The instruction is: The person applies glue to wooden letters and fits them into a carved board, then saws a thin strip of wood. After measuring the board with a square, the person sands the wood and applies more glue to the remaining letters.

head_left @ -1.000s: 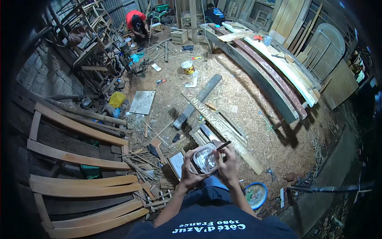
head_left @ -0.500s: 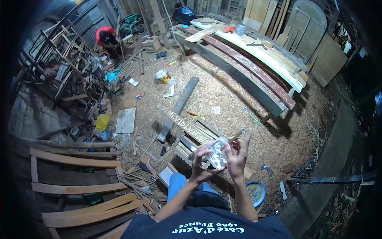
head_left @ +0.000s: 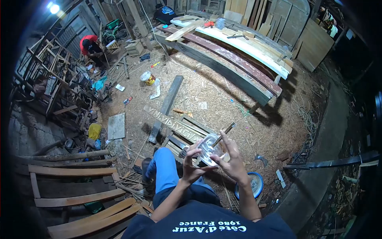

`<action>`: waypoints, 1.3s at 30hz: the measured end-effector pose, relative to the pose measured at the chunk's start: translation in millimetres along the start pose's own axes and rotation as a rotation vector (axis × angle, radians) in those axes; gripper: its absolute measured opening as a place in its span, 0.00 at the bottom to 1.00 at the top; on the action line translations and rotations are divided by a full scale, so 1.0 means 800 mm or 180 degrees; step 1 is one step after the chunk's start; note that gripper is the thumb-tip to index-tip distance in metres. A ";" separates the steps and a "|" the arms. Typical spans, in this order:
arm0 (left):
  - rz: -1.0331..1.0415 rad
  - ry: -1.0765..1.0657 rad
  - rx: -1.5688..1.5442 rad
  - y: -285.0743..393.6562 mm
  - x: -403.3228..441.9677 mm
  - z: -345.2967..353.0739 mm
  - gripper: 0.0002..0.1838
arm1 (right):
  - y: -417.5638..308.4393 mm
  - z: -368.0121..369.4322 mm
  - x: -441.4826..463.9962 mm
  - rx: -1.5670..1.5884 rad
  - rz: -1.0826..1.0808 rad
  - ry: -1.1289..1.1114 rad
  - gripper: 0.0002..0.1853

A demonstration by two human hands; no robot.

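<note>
A clear plastic container [head_left: 207,150] with whitish contents is held up in front of my body. My left hand [head_left: 191,165] grips its left side, fingers wrapped round the rim. On the other side my right hand [head_left: 232,161] holds the container too, and a thin dark-handled brush [head_left: 225,133] sticks up between its thumb and fingers. Beyond the hands, a carved wooden board with letters [head_left: 171,122] lies across a grey beam [head_left: 169,105] and a wooden frame.
A long bench of planks [head_left: 230,59] stands at the back right. Curved wooden slats [head_left: 75,171] lie at the left. A blue-rimmed basin [head_left: 259,185] is beside my right forearm. Two people crouch at the back. A paint bucket [head_left: 148,78] stands on the shavings.
The view has swung, so the floor and bench sit further left. One blue-trousered leg now extends forward at the left. Both hands still hold the container, and the brush has tilted more upright.
</note>
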State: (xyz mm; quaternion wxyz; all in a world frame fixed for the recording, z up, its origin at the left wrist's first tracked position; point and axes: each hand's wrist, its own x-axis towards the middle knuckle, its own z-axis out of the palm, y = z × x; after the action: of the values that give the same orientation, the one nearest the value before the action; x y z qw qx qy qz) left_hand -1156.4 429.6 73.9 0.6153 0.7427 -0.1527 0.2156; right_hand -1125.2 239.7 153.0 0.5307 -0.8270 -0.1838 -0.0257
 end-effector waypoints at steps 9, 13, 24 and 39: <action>0.0128 -0.0415 -0.0283 -0.004 -0.001 0.007 0.42 | 0.019 -0.009 -0.045 -0.0086 -0.0007 0.0124 0.64; 0.0126 -0.0957 -0.0179 -0.031 0.004 -0.012 0.38 | 0.025 -0.008 -0.054 0.0195 0.0341 0.0163 0.65; -0.0278 -0.1334 -0.0692 -0.067 0.051 -0.075 0.35 | 0.004 0.058 -0.011 -0.0345 0.0428 0.0318 0.67; -0.0651 -0.1961 -0.1283 -0.241 0.185 -0.312 0.33 | -0.054 0.325 0.179 -0.0601 0.1072 0.1096 0.63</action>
State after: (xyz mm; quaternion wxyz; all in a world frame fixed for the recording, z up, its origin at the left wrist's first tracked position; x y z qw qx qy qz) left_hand -967.0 717.7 22.9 0.6926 0.6482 -0.2949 -0.1146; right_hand -1045.7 526.2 111.6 0.4714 -0.8752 0.0528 -0.0944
